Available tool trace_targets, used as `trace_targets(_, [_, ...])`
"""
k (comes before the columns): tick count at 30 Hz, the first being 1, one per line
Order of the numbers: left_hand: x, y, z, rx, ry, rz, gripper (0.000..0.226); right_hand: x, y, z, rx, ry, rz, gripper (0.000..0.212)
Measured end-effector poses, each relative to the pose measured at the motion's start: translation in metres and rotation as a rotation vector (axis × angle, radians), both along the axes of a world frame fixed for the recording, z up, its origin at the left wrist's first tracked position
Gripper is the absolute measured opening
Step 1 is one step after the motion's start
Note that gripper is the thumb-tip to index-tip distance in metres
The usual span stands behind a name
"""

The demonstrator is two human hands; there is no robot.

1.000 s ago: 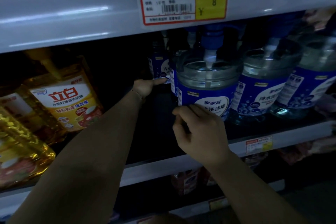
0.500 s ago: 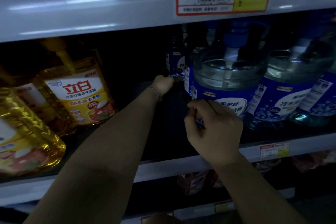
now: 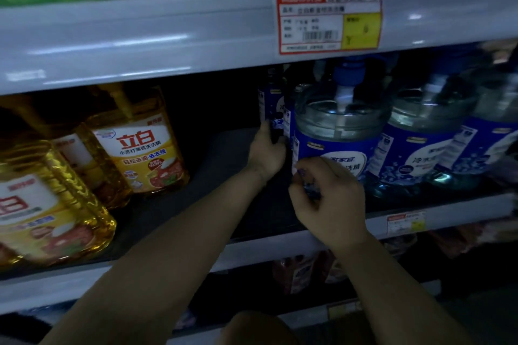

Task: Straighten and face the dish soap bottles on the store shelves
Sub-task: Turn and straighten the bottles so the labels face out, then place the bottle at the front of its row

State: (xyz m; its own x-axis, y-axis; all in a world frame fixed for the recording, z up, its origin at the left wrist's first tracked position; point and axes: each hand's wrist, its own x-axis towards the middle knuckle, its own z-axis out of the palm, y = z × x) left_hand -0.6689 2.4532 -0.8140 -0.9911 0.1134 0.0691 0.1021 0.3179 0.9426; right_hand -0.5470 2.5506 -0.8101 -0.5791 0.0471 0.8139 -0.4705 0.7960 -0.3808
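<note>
Blue-labelled front bottle [image 3: 336, 131] of clear soap, right hand [image 3: 328, 204] grip pinching its label, left hand [image 3: 266, 152] grip unclear

The front dish soap bottle [image 3: 337, 131] is clear with a blue pump and a blue label bearing a white oval. The bottles at left [image 3: 140, 145] are golden yellow, their labels white with red characters. The price tag [image 3: 328, 20] is white, red-bordered, with a yellow patch.
</note>
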Motion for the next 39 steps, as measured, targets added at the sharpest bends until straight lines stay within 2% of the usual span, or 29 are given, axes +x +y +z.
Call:
trace_targets(3, [0.026, 0.012, -0.009, 0.312, -0.058, -0.005, 0.056, 0.009, 0.011, 0.005, -0.127, -0.046, -0.075, 0.025])
trace_targets(5, [0.033, 0.022, -0.012, 0.464, -0.14, -0.018, 0.057, 0.012, 0.019, 0.007, -0.237, -0.105, -0.141, 0.043])
trace_targets(9, [0.028, 0.033, -0.018, 0.631, -0.294, -0.015, 0.091, 0.013, 0.03, -0.002, -0.358, -0.249, -0.191, 0.091])
trace_targets(13, [0.001, 0.031, -0.019, 0.639, -0.349, -0.013, 0.096, 0.015, 0.03, -0.009, -0.401, -0.373, -0.108, 0.108])
trace_targets(18, [-0.012, 0.015, 0.016, 0.447, -0.259, -0.026, 0.079, 0.013, 0.028, -0.013, -0.341, -0.364, -0.152, 0.115])
trace_targets(19, [-0.013, 0.014, 0.024, 0.386, -0.252, -0.038, 0.074, 0.012, 0.028, -0.014, -0.337, -0.358, -0.163, 0.115])
trace_targets(22, [-0.011, 0.014, 0.042, 0.196, -0.21, -0.036, 0.041, 0.01, 0.027, -0.015, -0.334, -0.344, -0.184, 0.116])
trace_targets(24, [-0.01, 0.011, 0.046, 0.135, -0.163, -0.036, 0.029, 0.008, 0.024, -0.015, -0.349, -0.333, -0.2, 0.117])
trace_targets(28, [-0.004, 0.008, 0.045, 0.177, -0.048, -0.007, 0.034, 0.009, 0.017, -0.012, -0.382, -0.333, -0.226, 0.124])
trace_targets(35, [0.007, 0.007, 0.039, 0.225, 0.014, 0.049, 0.017, 0.01, 0.012, -0.01, -0.362, -0.343, -0.273, 0.127])
trace_targets(39, [0.009, 0.007, 0.035, 0.296, 0.001, 0.091, 0.029, 0.011, 0.01, -0.01, -0.347, -0.346, -0.278, 0.127])
